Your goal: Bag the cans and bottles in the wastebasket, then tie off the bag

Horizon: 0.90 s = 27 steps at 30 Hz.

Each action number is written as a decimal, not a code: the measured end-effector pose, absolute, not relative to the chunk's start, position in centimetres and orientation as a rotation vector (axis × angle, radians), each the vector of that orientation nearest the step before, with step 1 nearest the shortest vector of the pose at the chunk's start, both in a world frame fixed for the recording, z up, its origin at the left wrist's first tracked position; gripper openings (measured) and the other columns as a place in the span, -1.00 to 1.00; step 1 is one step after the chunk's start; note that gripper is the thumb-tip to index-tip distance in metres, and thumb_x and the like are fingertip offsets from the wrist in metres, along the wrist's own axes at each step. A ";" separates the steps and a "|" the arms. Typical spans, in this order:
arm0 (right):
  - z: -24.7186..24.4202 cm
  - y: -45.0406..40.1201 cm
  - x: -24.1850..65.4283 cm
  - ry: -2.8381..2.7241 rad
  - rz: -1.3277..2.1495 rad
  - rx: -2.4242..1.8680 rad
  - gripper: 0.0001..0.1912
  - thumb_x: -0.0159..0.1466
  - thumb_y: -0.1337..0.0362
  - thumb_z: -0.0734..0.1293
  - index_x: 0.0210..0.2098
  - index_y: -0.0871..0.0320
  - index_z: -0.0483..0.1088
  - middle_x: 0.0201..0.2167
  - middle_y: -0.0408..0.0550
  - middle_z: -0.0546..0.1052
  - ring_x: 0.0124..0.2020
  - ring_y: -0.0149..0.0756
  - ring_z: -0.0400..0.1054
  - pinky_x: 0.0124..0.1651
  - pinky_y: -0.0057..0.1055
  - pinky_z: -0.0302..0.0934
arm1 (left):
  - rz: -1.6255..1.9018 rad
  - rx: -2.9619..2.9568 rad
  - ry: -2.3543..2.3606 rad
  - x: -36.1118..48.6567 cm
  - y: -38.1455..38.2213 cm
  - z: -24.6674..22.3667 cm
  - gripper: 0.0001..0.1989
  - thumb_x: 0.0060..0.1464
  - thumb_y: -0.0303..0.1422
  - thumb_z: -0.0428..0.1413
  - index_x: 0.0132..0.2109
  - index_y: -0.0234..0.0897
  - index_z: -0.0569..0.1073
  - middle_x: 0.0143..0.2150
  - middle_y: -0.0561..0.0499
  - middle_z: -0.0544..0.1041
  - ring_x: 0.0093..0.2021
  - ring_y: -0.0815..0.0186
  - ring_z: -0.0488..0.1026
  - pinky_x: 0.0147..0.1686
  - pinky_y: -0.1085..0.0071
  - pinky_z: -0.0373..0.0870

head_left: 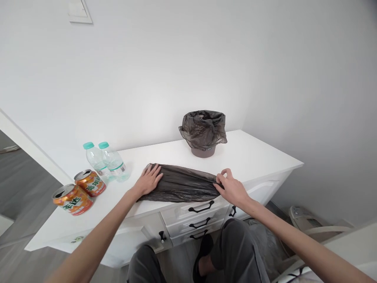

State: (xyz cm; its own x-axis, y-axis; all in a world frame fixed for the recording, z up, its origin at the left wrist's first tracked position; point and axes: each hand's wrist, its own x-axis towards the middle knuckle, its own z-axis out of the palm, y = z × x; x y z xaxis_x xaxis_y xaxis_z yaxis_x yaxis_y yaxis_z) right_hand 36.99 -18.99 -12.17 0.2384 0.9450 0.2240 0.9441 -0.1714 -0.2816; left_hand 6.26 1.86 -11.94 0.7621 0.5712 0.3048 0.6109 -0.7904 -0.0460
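A dark, thin plastic bag (pixel 185 184) lies stretched along the front edge of the white cabinet top. Flat on the bag's left end rests my left hand (pixel 149 179), its fingers spread. My right hand (pixel 231 186) pinches the gathered right end between thumb and fingers. Behind the bag stands a small bin (pixel 203 152) lined with another dark bag (pixel 203 131), which folds over its rim.
Two clear bottles with teal caps (pixel 96 157) and two opened orange cans (pixel 73 200) stand at the left of the cabinet top (pixel 259 153). Drawers with black handles (pixel 201 206) are below. A wall rises behind.
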 end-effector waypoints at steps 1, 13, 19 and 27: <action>-12.5 -19.5 37.4 -1.736 0.012 -2.122 -0.84 0.43 0.18 0.25 -0.19 0.09 0.42 0.06 0.14 0.43 -0.45 -0.31 0.41 -0.35 -0.31 0.23 | -0.438 -2.795 -1.008 5.3 2.1 -11.4 -0.40 0.47 -0.14 -0.25 0.45 -0.37 0.25 0.42 -0.30 0.37 0.51 0.01 0.15 0.45 -0.12 0.03; -7.9 -23.1 32.5 -1.309 1.364 -1.218 -0.56 0.34 0.03 0.41 0.08 -0.05 0.19 -0.39 -0.31 0.47 -0.48 -0.38 0.40 -0.33 -0.38 0.36 | -0.317 -3.166 -0.606 5.6 -9.4 -11.6 -0.50 0.51 -0.21 -0.19 0.47 -0.10 0.27 0.53 0.01 0.22 0.57 0.12 0.03 0.50 0.01 0.11; -7.0 -14.2 27.4 -0.824 1.363 -1.033 -0.69 0.35 0.21 0.38 0.02 0.02 0.24 -0.36 -0.21 0.51 -0.39 -0.33 0.56 -0.21 -0.32 0.52 | -0.274 -3.295 -0.414 4.5 -10.5 -11.1 -0.48 0.43 -0.33 -0.12 0.46 -0.06 0.30 0.41 -0.03 0.42 0.47 0.11 0.24 0.54 0.02 0.04; -9.3 -6.3 25.1 -0.739 1.402 -1.197 -0.65 0.46 0.17 0.30 0.13 0.17 0.17 -0.24 0.01 0.57 -0.25 -0.29 0.62 0.04 -0.28 0.51 | -0.796 -2.884 -1.018 0.8 -11.7 -10.7 -0.58 0.42 -0.27 -0.10 0.31 -0.16 0.40 0.28 -0.17 0.50 0.35 0.05 0.38 0.38 -0.03 0.30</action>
State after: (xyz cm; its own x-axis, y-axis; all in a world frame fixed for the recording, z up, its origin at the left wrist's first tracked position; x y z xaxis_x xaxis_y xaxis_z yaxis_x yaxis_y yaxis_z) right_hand 25.11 -6.31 -9.26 0.1060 0.9607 -0.2566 -0.3312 -0.2092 -0.9201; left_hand 0.83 -11.69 -10.74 0.6658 0.5924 0.4536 0.5831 -0.7924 0.1789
